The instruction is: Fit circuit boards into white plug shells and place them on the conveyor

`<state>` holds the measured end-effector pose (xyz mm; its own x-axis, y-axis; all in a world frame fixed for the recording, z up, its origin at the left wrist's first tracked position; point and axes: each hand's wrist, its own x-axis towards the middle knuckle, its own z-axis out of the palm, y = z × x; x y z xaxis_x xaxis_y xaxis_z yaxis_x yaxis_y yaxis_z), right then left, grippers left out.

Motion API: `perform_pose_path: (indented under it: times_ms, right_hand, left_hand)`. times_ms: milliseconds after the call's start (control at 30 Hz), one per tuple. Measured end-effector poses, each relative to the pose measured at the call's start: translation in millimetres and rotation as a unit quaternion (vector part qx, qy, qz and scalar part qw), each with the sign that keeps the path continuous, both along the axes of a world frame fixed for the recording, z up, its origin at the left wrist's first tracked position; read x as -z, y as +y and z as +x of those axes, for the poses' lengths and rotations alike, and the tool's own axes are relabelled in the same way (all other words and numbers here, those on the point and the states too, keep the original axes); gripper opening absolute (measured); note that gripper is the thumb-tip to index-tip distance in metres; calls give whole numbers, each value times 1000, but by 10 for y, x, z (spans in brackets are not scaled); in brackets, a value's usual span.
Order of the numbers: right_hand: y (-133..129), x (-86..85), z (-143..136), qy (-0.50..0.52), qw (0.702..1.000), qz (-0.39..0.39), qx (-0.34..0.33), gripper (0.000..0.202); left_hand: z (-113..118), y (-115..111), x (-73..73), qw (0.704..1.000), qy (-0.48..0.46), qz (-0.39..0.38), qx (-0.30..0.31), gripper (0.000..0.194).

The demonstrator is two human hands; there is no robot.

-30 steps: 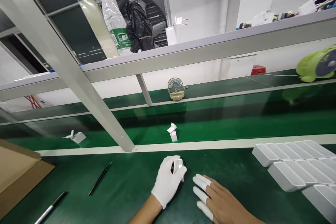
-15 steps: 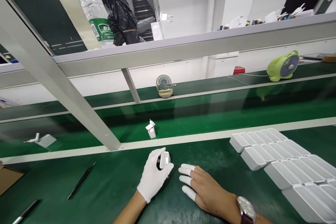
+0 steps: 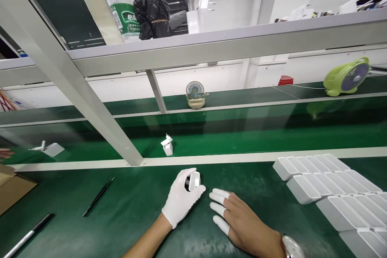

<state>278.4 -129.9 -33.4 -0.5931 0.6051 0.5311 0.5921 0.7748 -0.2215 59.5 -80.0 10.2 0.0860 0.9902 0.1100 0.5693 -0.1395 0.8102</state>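
Note:
My left hand, in a white glove, is closed round a small white plastic case whose open end faces up. Just to its right, my right hand hovers over or rests on the green tabletop, fingers apart and holding nothing, with white covers on several fingertips and a watch at the wrist. Beyond my left hand, a small white case with a plug part stands on the green strip behind the pale rail. Rows of white open cases lie at the right.
Two pens and a cardboard box lie at the left. A slanting metal post rises from the rail. Another white case, two small fans and a person's fingers are farther back.
The camera view has shifted a little. A person's fingers have appeared at the left edge. The case remains in my left hand, and my right hand is still spread beside it.

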Motion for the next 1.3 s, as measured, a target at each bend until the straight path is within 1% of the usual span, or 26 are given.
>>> perform_pose_path:
  times_ms: [100,200,333,433,533,633,800,933,1033,1167,1233,1300]
  right_hand:
    - [-3,4,5,-4,1000,21,-6,28]
    - [0,-8,9,-10,1000,27,-5,30]
    - [13,-36,15,-11,999,36,-2,31]
    - [20,-46,23,-13,999,34,-7,32]
    - [19,-45,32,-24,999,25,-12,34]
    - [13,-38,37,-40,999,10,-16,36]
    - [11,4,39,-46,999,4,-14,33]
    - [15,30,49,-56,998,-1,-20,37]
    - [15,14,59,-70,997,-9,-18,39]
    - [12,-12,60,-82,996,-14,-23,40]
    - [12,-5,58,-84,996,-13,-19,40]
    - [15,11,58,-77,997,-14,-17,41]
  left_hand:
    - [0,-13,11,999,-14,-29,-8,58]
    - [-22,-28,47,999,-37,-35,-10,67]
    - [-85,-30,100,999,-41,-25,22,61]
    - [-112,-24,98,999,-30,-18,37,57]
    - [-97,-17,61,999,-26,-22,35,58]
    - [-66,-8,38,998,-27,-18,46,60]
    - [-46,-8,48,998,-33,0,60,58]
    - [-62,-39,46,998,-22,5,57,54]
    - [-84,-50,64,999,-4,20,44,57]
    - [-101,-47,111,998,26,37,41,57]
    - [-104,-72,121,996,49,70,14,58]
    - [-101,-135,108,988,73,137,-13,56]
